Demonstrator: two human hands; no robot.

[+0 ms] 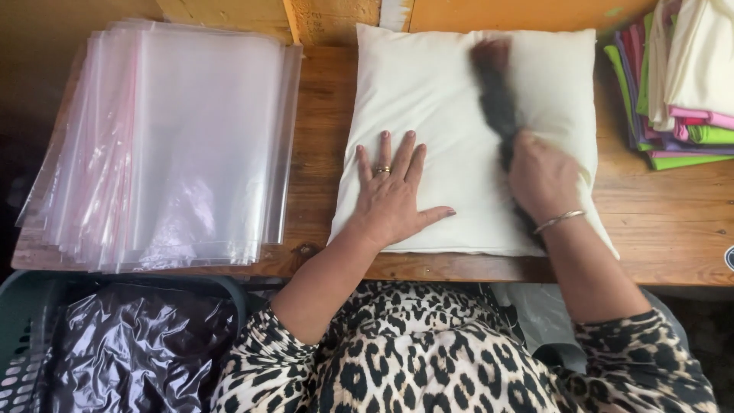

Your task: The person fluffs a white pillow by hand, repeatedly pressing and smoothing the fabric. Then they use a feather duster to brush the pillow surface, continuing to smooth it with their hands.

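A cream pillow (428,99) lies flat on the wooden table (673,229) in front of me. My left hand (391,195) rests flat on the pillow's lower left part, fingers spread, a ring on one finger. My right hand (541,177), with a bangle at the wrist, is closed around a dark brush (495,92) that lies blurred across the pillow's right half, its far end near the top edge.
A stack of clear plastic bags (168,145) covers the table's left side. Folded coloured fabrics (680,84) are piled at the far right. A teal basket (23,313) with a dark shiny bag (138,344) stands below the table's front edge.
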